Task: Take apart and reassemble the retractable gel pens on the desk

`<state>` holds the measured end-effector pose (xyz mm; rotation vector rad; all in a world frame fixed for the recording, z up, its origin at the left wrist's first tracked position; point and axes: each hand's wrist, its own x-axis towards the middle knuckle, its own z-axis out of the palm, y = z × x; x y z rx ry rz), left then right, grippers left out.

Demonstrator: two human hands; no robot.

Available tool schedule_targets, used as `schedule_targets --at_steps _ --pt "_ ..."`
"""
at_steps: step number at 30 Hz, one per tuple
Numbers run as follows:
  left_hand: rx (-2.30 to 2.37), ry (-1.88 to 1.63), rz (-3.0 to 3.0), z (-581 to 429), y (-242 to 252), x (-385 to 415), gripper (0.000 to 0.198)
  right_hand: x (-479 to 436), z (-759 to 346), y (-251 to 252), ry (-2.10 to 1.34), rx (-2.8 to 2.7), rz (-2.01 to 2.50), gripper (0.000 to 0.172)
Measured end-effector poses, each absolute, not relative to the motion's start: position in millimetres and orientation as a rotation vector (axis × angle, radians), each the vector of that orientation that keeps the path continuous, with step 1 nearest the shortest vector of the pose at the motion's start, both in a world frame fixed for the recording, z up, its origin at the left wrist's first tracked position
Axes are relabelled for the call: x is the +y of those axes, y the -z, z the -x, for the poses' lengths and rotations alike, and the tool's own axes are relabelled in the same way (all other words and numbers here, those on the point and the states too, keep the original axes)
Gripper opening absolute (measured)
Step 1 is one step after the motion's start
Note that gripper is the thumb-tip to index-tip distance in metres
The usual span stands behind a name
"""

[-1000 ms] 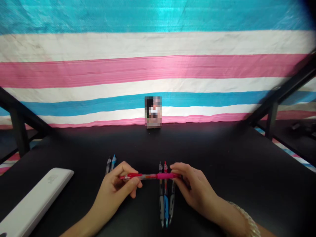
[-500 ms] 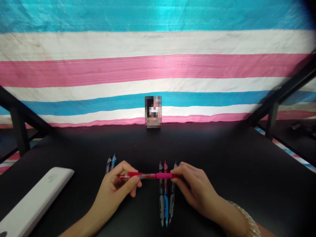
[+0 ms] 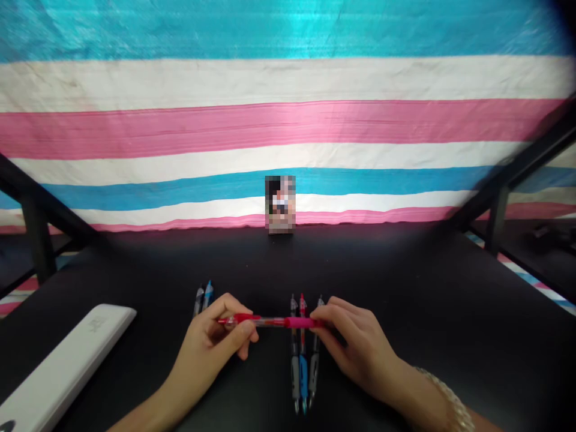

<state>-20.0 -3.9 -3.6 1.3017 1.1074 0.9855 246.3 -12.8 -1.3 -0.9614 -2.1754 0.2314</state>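
A red pen (image 3: 270, 321) with a pink grip lies level between my hands, above the table. My left hand (image 3: 220, 336) pinches its red clip end, while my right hand (image 3: 355, 336) closes on the tip end, which the fingers hide. Under the pink grip, three pens rest side by side on the table: a black one with a grey grip (image 3: 295, 375), a red one with a blue grip (image 3: 303, 375) and another black one with a grey grip (image 3: 314, 375). Behind my left hand, a dark pen (image 3: 198, 302) and a blue pen (image 3: 207, 294) are partly covered.
The black table (image 3: 216, 258) reaches back to a striped plastic sheet (image 3: 180, 132). A white oblong case (image 3: 67, 366) lies at the left. A small blurred picture (image 3: 280, 205) stands at the back edge. Black metal posts (image 3: 38, 240) flank the table.
The right fingers have shifted very slightly at the tip end of the red pen. Both hands and the other pens otherwise stay where they were.
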Motion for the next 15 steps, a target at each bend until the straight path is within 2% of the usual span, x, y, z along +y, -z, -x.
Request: schedule_targets --at_steps 2,7,11,15 --pt "1.108 -0.979 -1.303 20.1 3.7 -3.8 0.017 -12.6 -245.8 0.1 -0.21 -2.174 0.945 0.01" --pt "1.115 -0.992 -1.299 18.3 1.7 -2.7 0.018 -12.8 -245.0 -3.9 -0.16 -2.206 0.973 0.03" --pt "1.109 -1.0 -1.283 17.8 1.0 -2.7 0.017 -12.8 -244.6 -4.8 -0.193 -2.224 0.983 0.025" --pt "1.128 -0.97 -1.301 18.4 2.1 -3.5 0.015 -12.3 -244.9 -4.4 -0.101 -2.246 0.974 0.033"
